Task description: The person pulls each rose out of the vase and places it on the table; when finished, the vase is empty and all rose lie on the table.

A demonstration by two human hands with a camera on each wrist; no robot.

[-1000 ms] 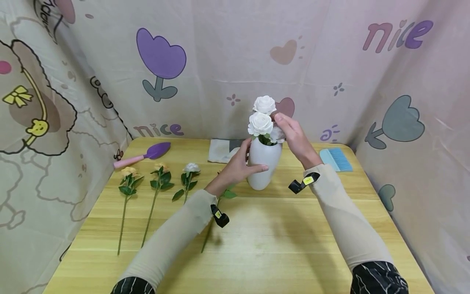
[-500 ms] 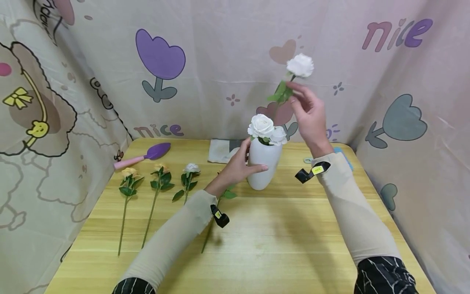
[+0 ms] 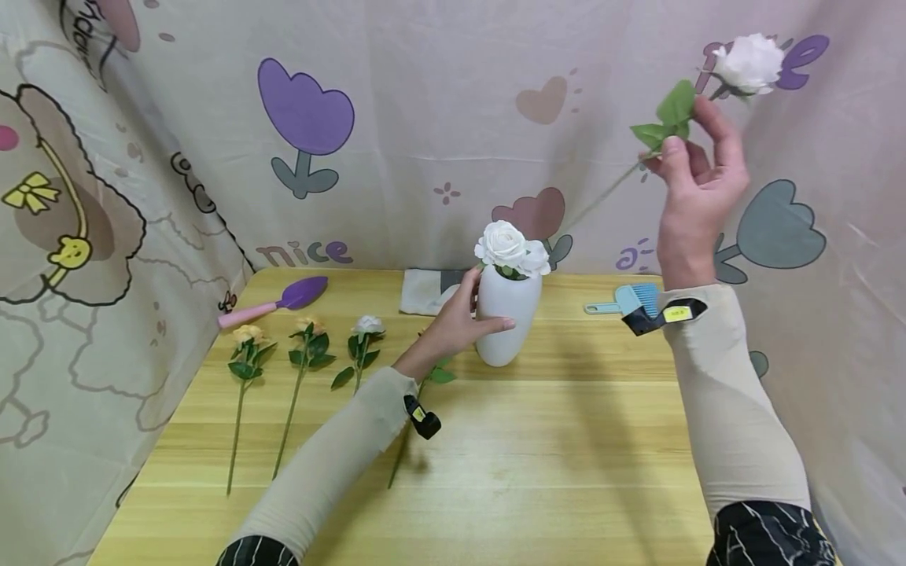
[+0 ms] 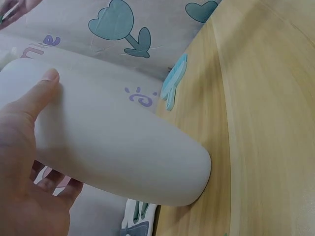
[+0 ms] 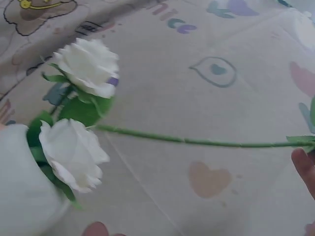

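A white vase (image 3: 510, 318) stands on the wooden table, holding two white roses (image 3: 502, 244). Around its side my left hand (image 3: 453, 326) grips it, thumb across the front; the left wrist view shows the thumb and fingers on opposite sides of the vase. High to the right of the vase, my right hand (image 3: 704, 185) pinches another white rose (image 3: 750, 64) by its stem beside the green leaves. That stem (image 5: 197, 141) slants down toward the vase. Its lower end lies near the roses there, and whether it touches them I cannot tell.
Left on the table lie two yellow roses (image 3: 248, 334), a white rose (image 3: 368, 325) and another leafy stem (image 3: 442, 375) partly under my left forearm. Behind are a purple-and-pink hand trowel (image 3: 303, 292) and a folded cloth (image 3: 423, 291). A light-blue comb-like tool (image 3: 630, 300) lies at right.
My right hand has lifted one white rose up out of the vase and moved up and to the right with it. The left hand and the vase have stayed in place.
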